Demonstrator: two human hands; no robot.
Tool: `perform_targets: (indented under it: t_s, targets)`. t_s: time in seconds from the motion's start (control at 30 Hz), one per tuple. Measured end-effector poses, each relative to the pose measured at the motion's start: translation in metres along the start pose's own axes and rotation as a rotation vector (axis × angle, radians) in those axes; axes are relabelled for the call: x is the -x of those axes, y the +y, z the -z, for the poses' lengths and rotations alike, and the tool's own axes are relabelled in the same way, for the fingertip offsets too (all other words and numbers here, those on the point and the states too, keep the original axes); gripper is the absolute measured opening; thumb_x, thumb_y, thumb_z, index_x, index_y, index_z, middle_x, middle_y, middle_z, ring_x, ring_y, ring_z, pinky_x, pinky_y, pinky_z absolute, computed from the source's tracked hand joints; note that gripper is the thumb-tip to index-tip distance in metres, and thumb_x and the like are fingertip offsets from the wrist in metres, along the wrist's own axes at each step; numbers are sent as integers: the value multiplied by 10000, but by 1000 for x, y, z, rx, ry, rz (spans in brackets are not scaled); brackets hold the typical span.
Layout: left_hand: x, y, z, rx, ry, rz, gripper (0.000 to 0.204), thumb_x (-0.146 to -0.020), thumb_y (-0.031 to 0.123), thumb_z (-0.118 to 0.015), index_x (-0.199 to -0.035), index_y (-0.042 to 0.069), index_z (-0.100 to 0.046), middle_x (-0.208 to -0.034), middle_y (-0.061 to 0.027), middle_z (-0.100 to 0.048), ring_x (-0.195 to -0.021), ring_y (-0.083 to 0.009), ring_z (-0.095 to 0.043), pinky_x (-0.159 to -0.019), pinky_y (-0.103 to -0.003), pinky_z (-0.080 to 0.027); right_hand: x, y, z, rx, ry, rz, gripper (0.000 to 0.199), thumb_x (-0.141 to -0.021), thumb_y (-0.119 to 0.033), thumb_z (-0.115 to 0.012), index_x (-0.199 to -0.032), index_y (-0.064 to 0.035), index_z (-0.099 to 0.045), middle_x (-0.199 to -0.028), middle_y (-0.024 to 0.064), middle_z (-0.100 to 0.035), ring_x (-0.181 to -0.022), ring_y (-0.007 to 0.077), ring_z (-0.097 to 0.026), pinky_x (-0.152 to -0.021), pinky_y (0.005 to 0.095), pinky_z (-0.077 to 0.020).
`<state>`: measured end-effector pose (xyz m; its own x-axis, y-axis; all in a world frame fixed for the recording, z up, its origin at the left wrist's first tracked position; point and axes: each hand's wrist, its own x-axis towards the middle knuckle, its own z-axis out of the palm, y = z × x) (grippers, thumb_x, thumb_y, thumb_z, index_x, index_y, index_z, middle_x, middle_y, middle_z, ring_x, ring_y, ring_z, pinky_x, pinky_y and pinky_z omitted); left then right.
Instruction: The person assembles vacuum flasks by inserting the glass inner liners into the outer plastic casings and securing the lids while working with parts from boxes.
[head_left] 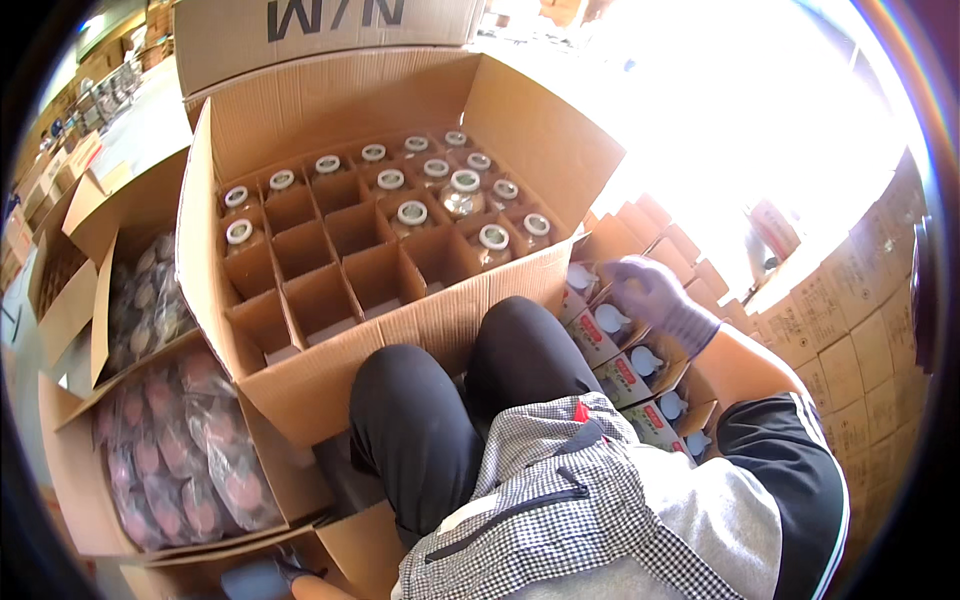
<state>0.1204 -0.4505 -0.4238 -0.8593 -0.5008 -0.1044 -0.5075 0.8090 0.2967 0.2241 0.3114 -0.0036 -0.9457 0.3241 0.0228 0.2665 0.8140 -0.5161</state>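
My right hand (652,292), in a grey-purple glove, is over a row of small open boxes (622,380) beside my right knee. Its fingers curl downward at the far end of the row; what they grip, if anything, is hidden. Pale spouted lids (612,320) show inside these boxes. At the lower edge, my left hand (290,568), in a dark glove, reaches into an open carton (350,545) next to a blue-grey object (255,580). The left fingers are mostly hidden. A large divided carton (420,340) in front of my knees holds several glass jars with white lids (411,213).
On the left, an open carton (75,500) holds reddish round items in clear plastic (165,450). Behind it stands another carton with dark bagged items (150,310). Stacked brown cartons (860,360) line the right side. Strong glare covers the upper right.
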Motion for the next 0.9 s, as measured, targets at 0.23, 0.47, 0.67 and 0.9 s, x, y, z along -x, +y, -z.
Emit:
perform_targets:
  t_s: [0.23,0.47,0.67,0.9]
  targets:
    - [-37,41,-25,-45,14,-29,662,-841,440,-785,-1357,59,-622,-1291,-178,-616,-1097,-362,-670,-1018,-487,-485,85,-72,-71,90,-323,334,380,-977,-172,-672,-1342,-68,-679,-1296,159,-690,-1198,326,-655,-1084,435,-502]
    - [-19,65,-12,4,65,-73,722,-843,480,-794,-1409,80,-592,-1381,-192,-560,-1145,-385,-653,-1060,-523,-456,48,-65,-107,28,-355,386,380,-948,-209,-677,-1298,-61,-687,-1248,175,-693,-1193,349,-650,-1065,455,-502]
    - [33,130,16,112,200,-194,774,-845,514,-802,-1455,99,-566,-1457,-204,-512,-1187,-405,-639,-1097,-553,-432,10,-111,-137,-127,-418,643,445,-941,-222,-684,-1361,-82,-637,-1351,165,-629,-1256,362,-602,-1087,480,-480]
    - [160,207,88,277,589,-432,836,-848,554,-811,-1507,120,-536,-1547,-218,-456,-1235,-428,-621,-1139,-589,-403,-9,-218,-119,-730,-317,1043,955,-978,-564,-644,-1650,-28,-229,-1676,281,-206,-1540,444,-272,-1247,477,-288]
